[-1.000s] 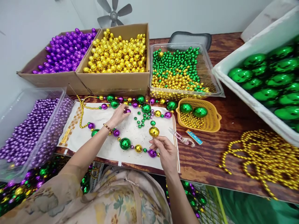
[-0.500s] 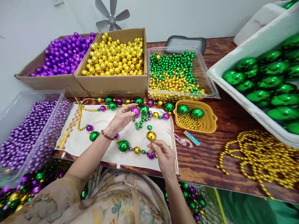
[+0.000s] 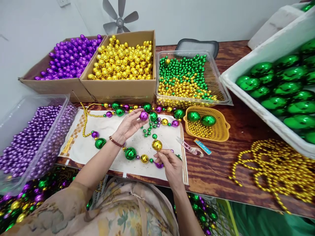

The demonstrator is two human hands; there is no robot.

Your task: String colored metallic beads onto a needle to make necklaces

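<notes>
My left hand (image 3: 129, 126) pinches a shiny purple bead (image 3: 144, 115) between thumb and fingertips, above the white cloth (image 3: 112, 126). Below and to the right, my right hand (image 3: 171, 164) is closed at the underside of a large gold bead (image 3: 157, 145). A small green bead (image 3: 154, 136) sits just above the gold one, on a thin needle (image 3: 151, 124) whose upper end rises to the purple bead. A strand of purple, green and gold beads lies on the cloth, with a big green bead (image 3: 130, 153) near my left wrist. Loose small green beads (image 3: 147, 132) lie behind the needle.
Cardboard boxes hold purple beads (image 3: 73, 59) and gold beads (image 3: 123, 59). A clear tub (image 3: 225, 96), a yellow basket (image 3: 222, 134) and a white foam box (image 3: 231, 73) hold more. Thread snips (image 3: 189, 147) lie beside a blue packet (image 3: 202, 146). Gold bead strands (image 3: 278, 170) are piled right.
The needle with the green and gold beads has shifted slightly left, its tip now at the purple bead. My left hand has risen a little, still holding that bead.
</notes>
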